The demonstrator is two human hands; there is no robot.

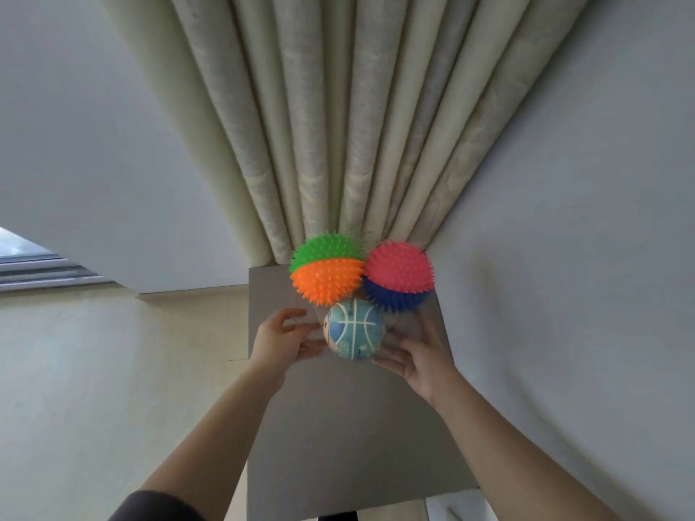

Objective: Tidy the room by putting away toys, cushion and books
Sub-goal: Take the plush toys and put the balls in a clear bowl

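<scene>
Three toy balls sit together at the far end of a grey surface (349,426) against the curtain. A spiky green-and-orange ball (326,270) is at the back left. A spiky pink-and-blue ball (398,276) is at the back right. In front of them is a smooth light-blue ball with white lines (354,329). My left hand (280,338) is at its left side and my right hand (423,355) at its right side, fingers spread and touching or almost touching it. I cannot tell if either hand grips it.
Pale green pleated curtains (338,126) hang behind the balls. A white wall (564,257) runs close along the right of the grey surface. A cream floor (113,370) and a window frame (37,268) lie to the left.
</scene>
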